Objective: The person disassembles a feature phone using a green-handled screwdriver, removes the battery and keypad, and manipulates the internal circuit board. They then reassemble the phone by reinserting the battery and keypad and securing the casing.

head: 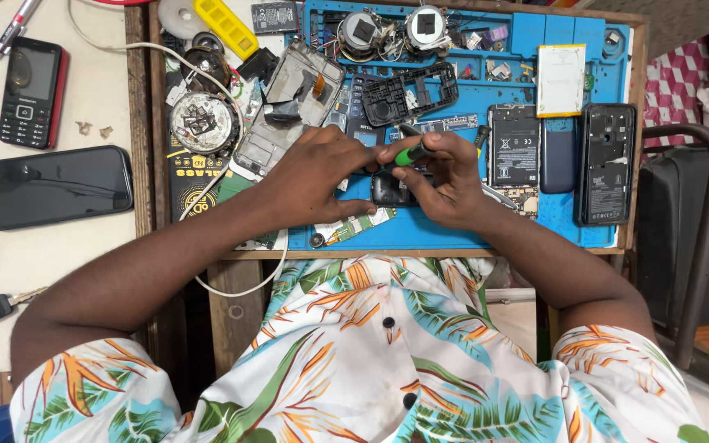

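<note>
My left hand point(315, 176) rests on the blue repair mat point(445, 234) and steadies a small dark phone point(391, 190) that lies between both hands. My right hand point(445, 176) grips a screwdriver with a green handle point(409, 153), held nearly flat, its tip pointing left over the phone toward my left fingers. The phone is mostly hidden by my fingers. A green circuit board point(353, 226) lies just below my left hand.
Opened phones point(606, 162) and a back cover point(515, 146) lie on the mat's right; a white battery point(560, 79) sits above them. A black plastic frame point(408, 93), a screen frame point(293, 107) and round speaker parts point(203, 123) lie behind. Left are a keypad phone point(32, 92) and a smartphone point(52, 186).
</note>
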